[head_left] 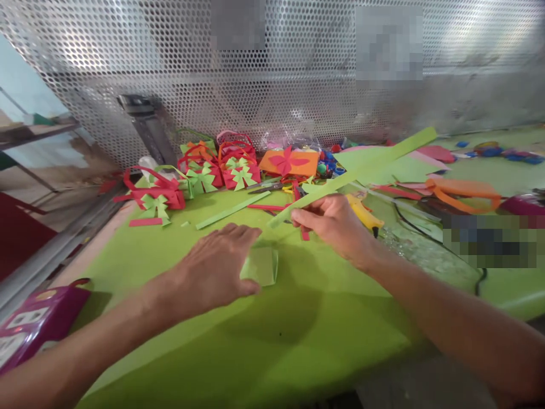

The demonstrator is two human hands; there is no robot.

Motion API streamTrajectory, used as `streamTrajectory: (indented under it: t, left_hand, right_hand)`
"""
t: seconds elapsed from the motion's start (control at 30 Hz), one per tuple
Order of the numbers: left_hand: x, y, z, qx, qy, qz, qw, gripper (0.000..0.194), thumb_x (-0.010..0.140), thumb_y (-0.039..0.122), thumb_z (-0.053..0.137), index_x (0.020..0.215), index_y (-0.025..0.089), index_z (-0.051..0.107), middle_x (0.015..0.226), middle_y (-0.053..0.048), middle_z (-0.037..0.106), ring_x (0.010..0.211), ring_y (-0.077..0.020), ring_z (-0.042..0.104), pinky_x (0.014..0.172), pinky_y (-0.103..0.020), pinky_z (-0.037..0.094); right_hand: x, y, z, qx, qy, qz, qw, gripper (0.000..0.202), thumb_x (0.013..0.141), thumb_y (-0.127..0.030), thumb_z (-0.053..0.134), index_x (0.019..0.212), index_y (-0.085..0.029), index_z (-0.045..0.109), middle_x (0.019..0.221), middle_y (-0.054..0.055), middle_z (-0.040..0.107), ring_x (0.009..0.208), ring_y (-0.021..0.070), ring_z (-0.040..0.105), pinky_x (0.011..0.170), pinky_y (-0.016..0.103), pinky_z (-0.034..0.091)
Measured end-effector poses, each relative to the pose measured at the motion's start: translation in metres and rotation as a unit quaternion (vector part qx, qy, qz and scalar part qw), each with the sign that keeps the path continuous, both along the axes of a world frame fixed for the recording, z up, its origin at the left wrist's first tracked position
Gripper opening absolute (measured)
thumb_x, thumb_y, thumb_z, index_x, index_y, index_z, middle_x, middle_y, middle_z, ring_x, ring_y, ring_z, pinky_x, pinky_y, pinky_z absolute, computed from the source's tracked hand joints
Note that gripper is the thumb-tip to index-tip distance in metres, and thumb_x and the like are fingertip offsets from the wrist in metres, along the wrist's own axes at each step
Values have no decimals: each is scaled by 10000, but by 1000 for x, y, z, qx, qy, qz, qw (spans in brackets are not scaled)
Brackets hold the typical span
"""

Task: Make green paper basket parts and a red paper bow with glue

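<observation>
A long light green paper strip (361,175) slants up to the right, its lower end pinched in the fingers of my right hand (326,221). My left hand (217,264) lies over the left side of a small pale green folded paper box (261,266), thumb and fingers apart around it. Whether the left palm presses on the box cannot be made out. Just beyond the hands, another green strip (233,210) lies on the green tabletop (255,346). A yellow glue gun (365,215) rests behind my right wrist.
Small red paper baskets (164,196) with green bows stand at the back left, beside an orange piece (276,163) with a red flower. Scissors (270,187) lie near them. A bottle (149,128) leans against the perforated metal panel (289,74). A purple box (42,321) sits left.
</observation>
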State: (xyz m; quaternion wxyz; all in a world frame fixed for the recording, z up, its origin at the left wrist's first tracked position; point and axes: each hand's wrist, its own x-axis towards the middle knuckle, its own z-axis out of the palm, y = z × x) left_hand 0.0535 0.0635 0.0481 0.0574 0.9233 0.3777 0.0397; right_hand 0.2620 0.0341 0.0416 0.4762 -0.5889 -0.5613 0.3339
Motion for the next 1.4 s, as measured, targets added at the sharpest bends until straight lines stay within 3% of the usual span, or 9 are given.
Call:
streamTrajectory:
  t: [0.1, 0.2, 0.43, 0.63, 0.8, 1.03, 1.23, 1.4]
  left_hand:
    - [-1, -6, -9, 1, 71, -9, 997, 767, 572, 386, 715, 1251, 112, 487, 1229, -204, 562, 1125, -376, 516, 916, -489, 424]
    - [-1, -10, -17, 3, 68, -5, 998, 774, 621, 394, 678, 1293, 98, 432, 1274, -225, 523, 1162, -385, 489, 934, -517, 410]
    - [-4, -13, -29, 7, -7, -11, 1000, 631, 705, 358, 621, 1274, 170, 423, 1233, -170, 561, 1138, -331, 515, 951, -526, 399]
    - [-11, -15, -37, 128, -109, 27, 985, 609, 761, 356, 592, 1280, 139, 357, 1198, -168, 531, 1110, -309, 493, 897, -463, 452]
    - [-10, -17, -41, 169, -131, 72, 974, 617, 754, 389, 604, 1261, 161, 337, 1167, -160, 525, 1032, -305, 540, 813, -428, 494]
    - [-1, -22, -45, 189, -155, 49, 968, 631, 750, 403, 609, 1257, 198, 296, 1098, -134, 572, 988, -287, 576, 793, -402, 504]
    - [3, -24, -45, 202, -158, 53, 965, 588, 745, 399, 612, 1199, 140, 341, 1033, -147, 598, 863, -268, 613, 674, -380, 528]
    - [4, -25, -43, 239, -165, 39, 956, 584, 740, 397, 621, 1185, 118, 367, 1019, -160, 610, 868, -270, 619, 703, -390, 528]
  right_hand:
    - [-1, -1, -2, -6, 12, 8, 1000, 188, 706, -278, 620, 635, -109, 663, 584, 24, 623, 496, 97, 494, 476, 235, 391]
    - [-4, -1, -7, 6, 26, 28, 999, 182, 719, -280, 608, 684, -113, 672, 617, 29, 640, 529, 108, 526, 499, 240, 425]
    - [-9, -4, -10, -3, 46, 16, 999, 201, 708, -282, 610, 582, -129, 645, 575, 28, 635, 524, 113, 548, 537, 254, 464]
    - [-14, -10, -7, 19, 64, -21, 998, 158, 702, -272, 615, 622, -137, 634, 594, 35, 666, 524, 130, 586, 505, 251, 463]
    - [-19, -18, -7, 36, 76, -18, 996, 147, 689, -277, 636, 634, -141, 649, 612, 54, 686, 550, 157, 614, 494, 256, 469]
    - [-25, -24, -5, 74, 87, 3, 993, 94, 697, -240, 621, 676, -151, 638, 630, 45, 672, 598, 184, 618, 526, 268, 467]
    - [-25, -24, -7, 73, 90, 3, 993, 93, 693, -245, 613, 653, -161, 604, 610, 27, 644, 583, 182, 605, 519, 265, 458]
    - [-29, -26, -5, 67, 102, 10, 992, 76, 698, -233, 606, 701, -176, 556, 555, 0, 617, 550, 172, 608, 530, 264, 478]
